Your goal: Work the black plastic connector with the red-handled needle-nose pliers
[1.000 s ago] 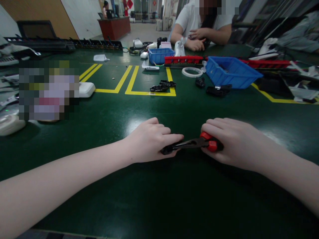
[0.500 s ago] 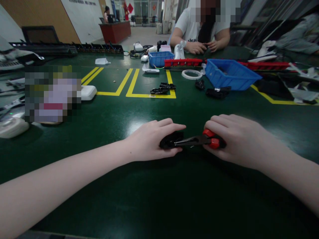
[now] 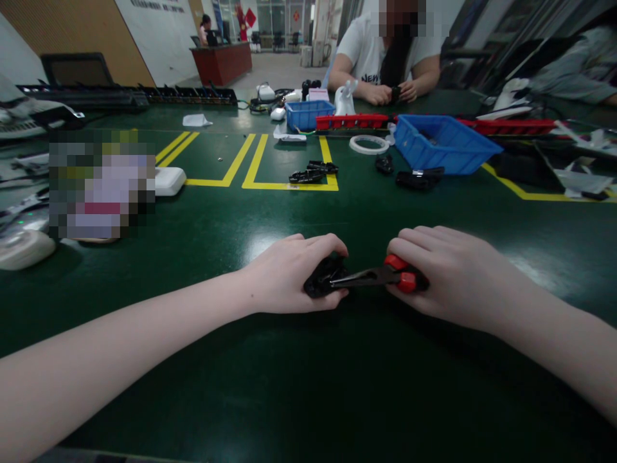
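Note:
My left hand (image 3: 294,273) grips a small black plastic part (image 3: 322,278) between thumb and fingers. In my right hand (image 3: 438,273) are long-nose pliers (image 3: 366,277) with red and black handles, the fist wrapped round the grips. The jaws point left, and their tip meets the right side of the black part. Whether the jaws pinch a piece of it, I cannot tell. Both hands are low over the green table (image 3: 231,379).
Beyond my hands lie several black parts (image 3: 313,172), a roll of white tape (image 3: 369,145) and a blue bin (image 3: 443,145). A smaller blue bin (image 3: 310,116) is farther back. A white box (image 3: 168,181) sits at left. Across the table a person (image 3: 385,64) handles something dark.
The pliers and my right hand have shifted slightly left. My left index finger has curled in closer over the black part.

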A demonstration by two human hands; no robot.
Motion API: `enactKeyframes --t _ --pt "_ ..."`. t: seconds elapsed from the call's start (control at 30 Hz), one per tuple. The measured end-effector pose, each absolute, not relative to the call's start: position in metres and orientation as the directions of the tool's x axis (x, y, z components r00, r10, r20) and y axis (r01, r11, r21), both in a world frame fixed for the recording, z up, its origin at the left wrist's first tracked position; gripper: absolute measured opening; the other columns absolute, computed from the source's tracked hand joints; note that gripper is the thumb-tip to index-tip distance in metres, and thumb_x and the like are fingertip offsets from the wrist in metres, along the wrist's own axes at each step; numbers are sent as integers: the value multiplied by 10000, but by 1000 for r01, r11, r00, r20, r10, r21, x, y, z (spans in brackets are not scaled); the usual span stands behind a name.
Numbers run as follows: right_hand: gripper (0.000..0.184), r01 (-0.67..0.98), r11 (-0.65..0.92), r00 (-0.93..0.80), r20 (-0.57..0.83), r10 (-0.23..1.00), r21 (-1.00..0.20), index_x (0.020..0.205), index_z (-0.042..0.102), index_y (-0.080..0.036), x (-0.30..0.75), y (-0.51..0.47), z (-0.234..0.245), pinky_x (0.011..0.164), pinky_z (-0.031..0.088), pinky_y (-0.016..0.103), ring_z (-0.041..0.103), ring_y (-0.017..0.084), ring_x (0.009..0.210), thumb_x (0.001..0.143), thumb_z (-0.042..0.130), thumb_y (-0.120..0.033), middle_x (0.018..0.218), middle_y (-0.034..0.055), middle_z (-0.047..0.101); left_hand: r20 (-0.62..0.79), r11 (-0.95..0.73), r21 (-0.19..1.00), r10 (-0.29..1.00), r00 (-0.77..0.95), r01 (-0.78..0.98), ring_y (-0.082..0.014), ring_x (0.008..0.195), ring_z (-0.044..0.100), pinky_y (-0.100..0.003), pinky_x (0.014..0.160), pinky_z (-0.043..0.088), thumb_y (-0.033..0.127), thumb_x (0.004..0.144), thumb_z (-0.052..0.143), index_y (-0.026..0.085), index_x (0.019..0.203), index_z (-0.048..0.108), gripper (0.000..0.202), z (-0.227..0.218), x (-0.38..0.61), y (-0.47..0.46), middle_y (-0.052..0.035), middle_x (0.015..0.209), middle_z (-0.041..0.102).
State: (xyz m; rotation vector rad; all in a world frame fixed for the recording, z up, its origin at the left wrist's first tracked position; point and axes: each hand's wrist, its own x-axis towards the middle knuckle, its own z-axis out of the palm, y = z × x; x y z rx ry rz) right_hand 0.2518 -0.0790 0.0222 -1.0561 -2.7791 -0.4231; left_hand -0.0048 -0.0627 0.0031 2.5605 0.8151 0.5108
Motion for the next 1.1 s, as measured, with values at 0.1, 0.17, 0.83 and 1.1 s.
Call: enactKeyframes --t 0.1,0.17,0.83,1.1 --pt "50 676 707 -737 232 635 210 795 526 -207 252 -79 24 563 419 328 530 212 611 774 555 -242 745 78 587 223 -746 478 613 758 463 -212 860 684 -385 833 528 292 848 698 154 1160 515 387 4 -5 -63 -38 998 697" --pt "40 678 706 -734 231 638 205 789 524 -211 252 -80 25 566 418 328 526 209 613 776 547 -240 746 78 590 228 -749 477 611 758 460 -219 888 685 -390 843 527 293 847 693 157 1155 513 382 4 -5 -63 -47 1023 697" --pt "63 690 714 -722 193 665 120 757 487 -227 251 -78 26 529 402 321 524 198 585 797 516 -266 744 72 590 236 -763 486 585 776 427 -196 940 675 -369 897 495 301 873 693 168 1172 519 371 4 -6 -62 -54 1108 696" --pt "61 652 734 -756 243 608 190 771 489 -211 252 -80 25 520 409 322 520 197 571 799 514 -259 719 66 565 233 -769 473 580 781 430 -203 935 673 -360 874 485 331 867 707 168 1162 535 378 4 -5 -62 -53 1102 698"
